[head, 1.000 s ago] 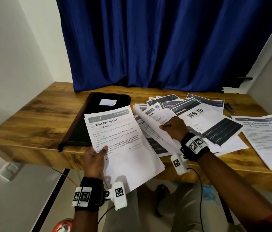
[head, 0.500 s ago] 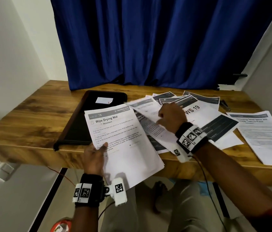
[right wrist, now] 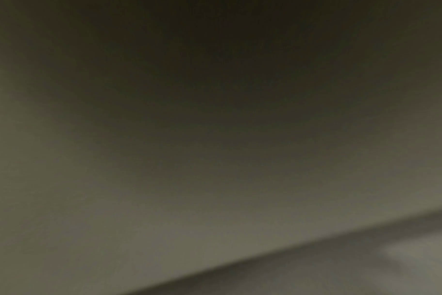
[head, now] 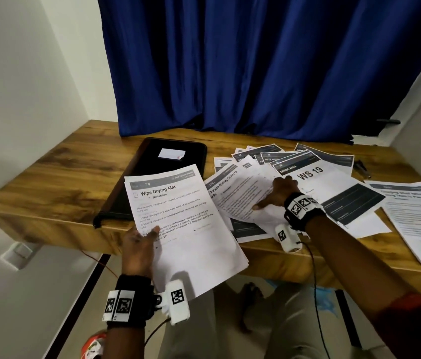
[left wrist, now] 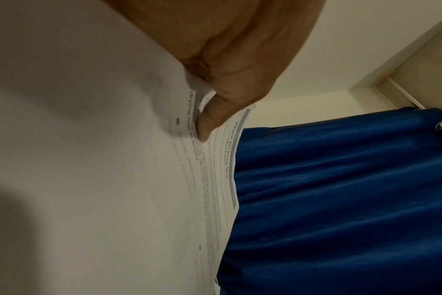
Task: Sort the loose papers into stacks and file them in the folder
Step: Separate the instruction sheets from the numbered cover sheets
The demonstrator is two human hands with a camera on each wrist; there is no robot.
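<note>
our left hand [head: 137,242] grips the "wipe drying mat" stack [head: 178,218] over the worktop's [head: 49,182] near edge; our right hand [head: 279,193] pinches a loose sheet [head: 240,193] mid-worktop; the black folder [head: 152,172] lies left of the papers.

Two hands are in view: the left hand [head: 139,244] and the right hand [head: 279,194]. One black folder [head: 152,182] lies on the one wooden table [head: 56,177], with one small white card [head: 172,154] on it. One held stack of papers [head: 183,224] is visible; its sheets cannot be counted. The spread of loose papers [head: 307,174] overlaps too much to count exactly. One separate printed sheet [head: 419,216] lies at the right. One blue curtain [head: 256,66] hangs behind.
</note>
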